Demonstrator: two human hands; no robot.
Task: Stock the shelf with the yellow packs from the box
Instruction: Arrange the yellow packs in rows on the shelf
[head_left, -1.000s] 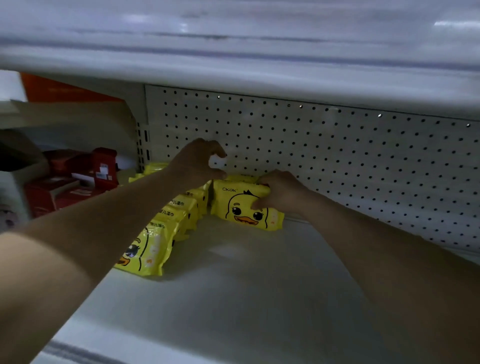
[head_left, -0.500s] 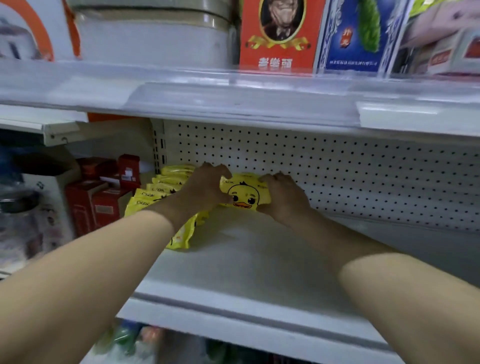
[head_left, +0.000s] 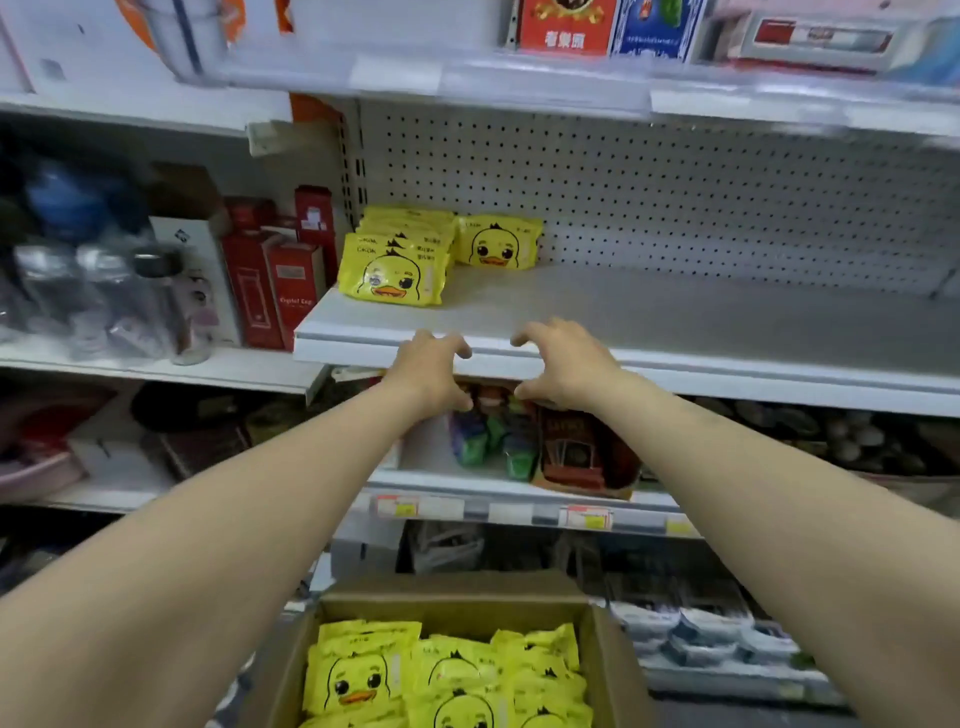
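Note:
A row of yellow duck packs (head_left: 395, 270) stands at the left end of the white shelf (head_left: 675, 312), and one more yellow pack (head_left: 498, 244) stands beside it against the pegboard. Below me an open cardboard box (head_left: 457, 597) holds several yellow packs (head_left: 447, 675). My left hand (head_left: 428, 371) and my right hand (head_left: 563, 366) hang in front of the shelf's front edge, fingers loosely curled, both holding nothing.
Red cartons (head_left: 278, 280) and clear bottles (head_left: 104, 301) fill the bay to the left. Boxes (head_left: 613, 31) stand on the shelf above. Snack bags (head_left: 519, 441) sit on the shelf below. The pegboard back (head_left: 701, 197) is bare to the right.
Both hands have let go of the pack at the back of the shelf and drawn back past the shelf's front edge. My view has pulled back, and the box now shows.

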